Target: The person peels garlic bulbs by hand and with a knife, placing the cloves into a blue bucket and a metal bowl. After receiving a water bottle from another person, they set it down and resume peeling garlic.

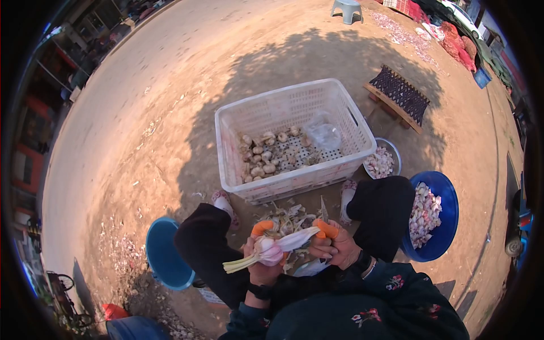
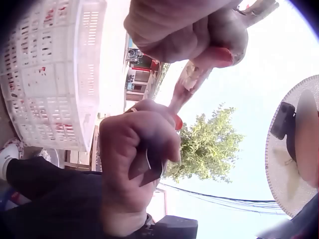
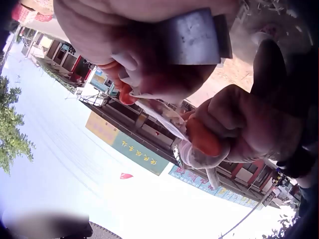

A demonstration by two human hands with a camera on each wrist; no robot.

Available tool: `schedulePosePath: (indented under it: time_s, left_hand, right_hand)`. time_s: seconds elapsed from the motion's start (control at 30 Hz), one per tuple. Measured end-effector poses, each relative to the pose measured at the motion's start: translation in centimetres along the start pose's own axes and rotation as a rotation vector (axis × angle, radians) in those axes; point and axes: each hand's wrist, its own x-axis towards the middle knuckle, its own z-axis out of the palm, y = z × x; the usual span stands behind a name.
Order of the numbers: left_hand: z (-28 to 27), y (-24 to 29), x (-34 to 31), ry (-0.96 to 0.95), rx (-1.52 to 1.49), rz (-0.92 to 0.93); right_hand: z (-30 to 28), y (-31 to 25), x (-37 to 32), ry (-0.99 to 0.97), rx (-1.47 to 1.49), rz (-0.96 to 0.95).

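In the head view my left hand (image 1: 265, 272) grips a pale pink garlic bulb (image 1: 270, 251), its cut stem (image 1: 239, 264) sticking out to the left. A whitish strip of garlic skin (image 1: 297, 238) stretches from the bulb to my right hand (image 1: 343, 249), which pinches its far end. Tucked in the curled fingers of that same hand is a flat metal blade (image 3: 192, 37), seen in the right wrist view. Orange covers (image 1: 327, 229) wrap fingers on both hands. Below the hands lies a heap of dry garlic peelings (image 1: 289, 220).
Ahead stands a white plastic crate (image 1: 272, 184) with garlic bulbs and a clear bag. Garlic cloves fill a blue basin (image 1: 450, 212) and a metal bowl (image 1: 398, 161) on the right. A teal bucket (image 1: 161, 249) stands left, a woven-top stool (image 1: 399, 93) beyond the crate.
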Motion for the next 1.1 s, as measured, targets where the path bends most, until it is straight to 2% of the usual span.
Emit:
schedulePosePath:
  time_s: [0.03,0.1,0.17,0.23,0.27,0.3,0.37,0.43,0.5,0.77,0.83,0.87,0.9,0.93,0.97,1.0,1.03,1.07,1.1]
  left_hand:
    - [-0.5,0.0,0.1,0.001,0.007,-0.001]
    - [-1.4,0.2,0.7,-0.255,-0.019,-0.112]
    - [-2.1,0.6,1.0,-0.224,-0.050,-0.169]
    - [-1.8,0.8,1.3,-0.134,0.391,-0.027]
    - [-3.2,1.1,1.6,-0.197,0.416,-0.047]
    - [-3.2,1.0,1.7,-0.202,0.418,-0.057]
    - [-2.9,0.8,1.6,-0.168,0.581,0.041]
    - [-3.5,0.3,1.8,-0.165,0.581,0.020]
    - [-3.7,-0.2,1.9,-0.143,0.668,0.026]
    - [-2.7,-0.4,1.6,-0.122,0.611,-0.048]
    - [-1.9,-0.3,1.5,-0.104,0.634,-0.050]
    - [-1.3,-0.3,1.4,-0.080,0.820,-0.036]
    - [-1.0,-0.2,1.4,-0.055,1.005,-0.019]
    - [-1.0,-0.1,1.5,-0.054,1.005,-0.016]
    - [-1.1,0.0,1.6,-0.120,1.040,-0.040]
    - [-1.2,0.1,1.6,-0.186,1.073,-0.066]
    - [-0.6,0.1,1.3,-0.186,1.072,-0.064]
    - [0.2,0.3,0.7,-0.204,0.979,-0.141]
    - [0.8,0.4,0.3,-0.221,0.885,-0.216]
  right_hand:
    - [-0.6,0.0,-0.2,-0.003,0.006,-0.002]
    - [-1.8,-0.1,-0.2,0.116,-0.228,0.010]
    - [-3.0,-0.3,0.1,0.099,-0.261,0.042]
    - [-2.6,-0.4,0.3,0.458,-0.426,0.170]
    - [-2.6,-0.2,0.3,0.556,-0.478,0.147]
    - [-2.3,0.0,0.2,0.561,-0.473,0.138]
    - [-1.2,0.6,-0.1,0.504,-0.657,0.082]
    - [-0.4,1.4,0.2,0.502,-0.694,0.124]
    - [-1.2,2.1,0.5,0.306,-0.797,0.173]
    - [0.8,2.1,0.8,0.350,-0.825,0.210]
    - [-0.2,2.7,0.8,0.327,-1.028,0.075]
    - [-0.9,3.1,0.9,0.325,-1.027,0.075]
    - [-1.2,3.5,1.1,0.193,-1.208,-0.194]
    - [-1.4,3.7,1.2,0.052,-1.372,-0.469]
    - [-1.6,3.7,0.9,0.048,-1.374,-0.468]
    - [-0.9,3.4,0.6,0.028,-1.244,-0.358]
    - [-0.1,3.1,0.3,0.010,-1.112,-0.250]
    - [0.9,2.4,-0.4,0.008,-1.112,-0.249]
    - [1.9,1.4,-1.2,-0.010,-1.083,-0.014]
